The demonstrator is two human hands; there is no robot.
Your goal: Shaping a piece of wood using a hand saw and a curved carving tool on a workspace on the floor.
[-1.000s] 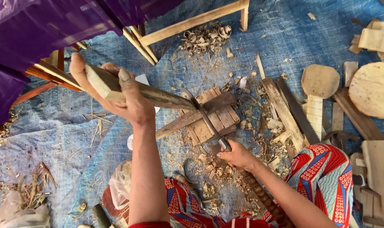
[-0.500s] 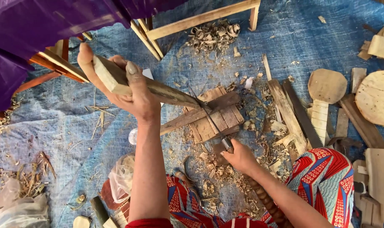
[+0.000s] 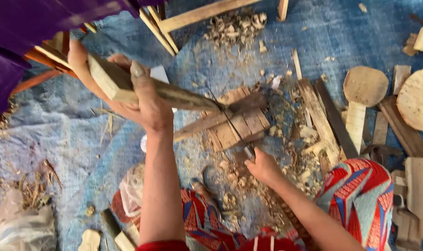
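My left hand (image 3: pixel 142 100) grips the thick end of a long tapered wooden stick (image 3: pixel 174 93), held slanting with its thin end resting on a chopping block of wood pieces (image 3: pixel 239 123). In my right hand (image 3: pixel 262 165) is the handle of a long-bladed knife (image 3: pixel 230 125); its blade lies against the stick's tip over the block. Wood shavings (image 3: pixel 230 181) lie scattered around the block on a blue tarp (image 3: pixel 81 139).
Flat carved paddle-shaped pieces (image 3: pixel 362 93) and round boards (image 3: pixel 418 100) lie at right beside several planks (image 3: pixel 320 118). A wooden frame (image 3: pixel 202 16) and curled shavings (image 3: pixel 237 25) sit at the top. Purple cloth (image 3: pixel 30 23) hangs top left. My patterned-cloth knees (image 3: pixel 360 195) are below.
The view has shifted slightly; my left hand and the stick sit a little lower and steeper. My right hand with the knife stays by the block.
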